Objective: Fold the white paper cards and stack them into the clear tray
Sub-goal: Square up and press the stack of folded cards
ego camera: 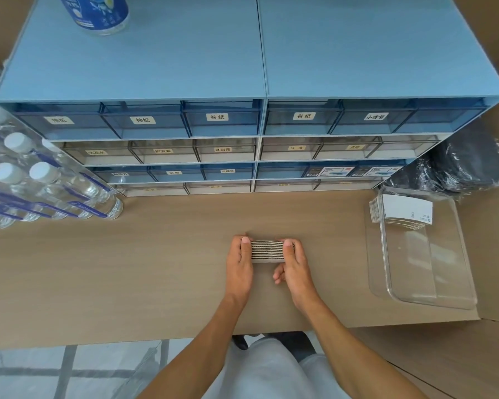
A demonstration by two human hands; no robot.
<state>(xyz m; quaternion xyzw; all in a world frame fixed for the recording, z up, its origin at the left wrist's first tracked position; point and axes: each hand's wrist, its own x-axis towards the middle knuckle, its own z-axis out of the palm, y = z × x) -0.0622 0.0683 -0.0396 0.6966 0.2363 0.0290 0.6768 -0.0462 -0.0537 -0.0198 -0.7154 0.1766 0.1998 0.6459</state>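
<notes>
A stack of folded paper cards (267,250) stands on edge on the wooden table, squeezed between both hands. My left hand (239,263) presses its left end, thumb on top. My right hand (294,264) grips the right end, fingers curled over it. The clear tray (424,295) sits on the table to the right, about a hand's length away from my right hand. At the tray's far end another bundle of folded white cards (406,211) leans against its wall.
Blue and clear drawer cabinets (185,125) with labels run along the back of the table. A pack of water bottles (41,180) lies at the left. A black plastic-wrapped bundle (467,162) sits behind the tray. A bottle (98,12) stands on the cabinet top.
</notes>
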